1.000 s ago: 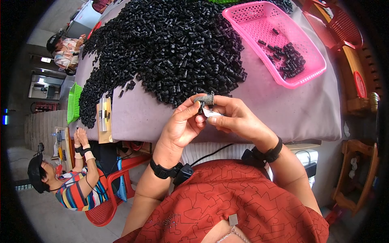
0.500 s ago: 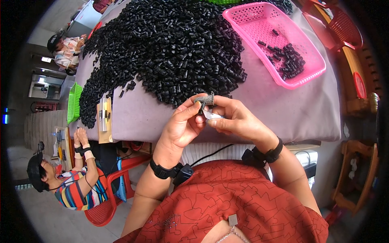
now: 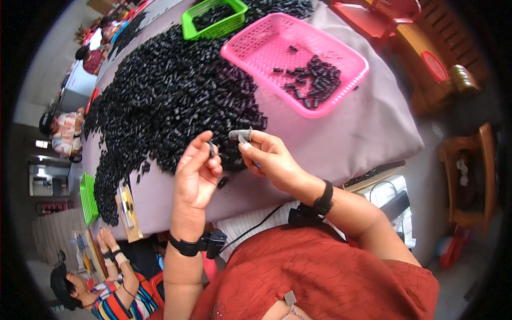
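Right hand (image 3: 272, 157) pinches small grey cap (image 3: 240, 134) at fingertips, just beyond left hand (image 3: 197, 173), which grips thin black piece (image 3: 212, 148). Best to line both up squarely before pressing together, above black heap (image 3: 170, 101) on counter (image 3: 368, 128).

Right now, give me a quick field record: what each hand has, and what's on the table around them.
left hand: pinches a small black part between thumb and fingers
right hand: holds a small grey cap-like piece at the fingertips
hands: close together, above the table's near edge
black parts heap: spread over the cloth-covered table
pink basket: some black parts inside
green basket: beyond the heap, holds black parts
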Available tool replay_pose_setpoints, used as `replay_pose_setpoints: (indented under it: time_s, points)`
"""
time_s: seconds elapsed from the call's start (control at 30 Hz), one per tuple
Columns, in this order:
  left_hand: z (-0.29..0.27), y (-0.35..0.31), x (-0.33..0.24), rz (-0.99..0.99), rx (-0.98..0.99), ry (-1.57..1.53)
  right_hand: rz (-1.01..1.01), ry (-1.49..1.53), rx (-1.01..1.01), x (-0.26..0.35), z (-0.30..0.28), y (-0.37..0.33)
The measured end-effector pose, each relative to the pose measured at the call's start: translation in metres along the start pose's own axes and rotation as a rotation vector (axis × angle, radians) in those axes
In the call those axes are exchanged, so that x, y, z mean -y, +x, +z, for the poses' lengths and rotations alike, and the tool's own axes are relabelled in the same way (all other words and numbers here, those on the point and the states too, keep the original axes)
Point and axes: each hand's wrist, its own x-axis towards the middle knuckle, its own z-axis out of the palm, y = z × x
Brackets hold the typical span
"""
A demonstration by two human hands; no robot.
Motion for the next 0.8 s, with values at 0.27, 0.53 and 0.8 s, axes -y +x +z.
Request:
replay_pose_setpoints:
  time_s: [0.27,0.53,0.8]
  points:
    - [0.112,0.052,-0.023,0.145,0.295,0.332,-0.072,0.119,-0.074,-0.002,-0.002,0.0]
    - [0.065,0.027,-0.013,0.19,0.233,0.583,-0.135,0.106,-0.144,0.005,-0.006,0.005]
    - [-0.03,-0.029,0.017,0.317,-0.163,0.84,-0.138,0.035,-0.186,0.012,-0.008,0.01]
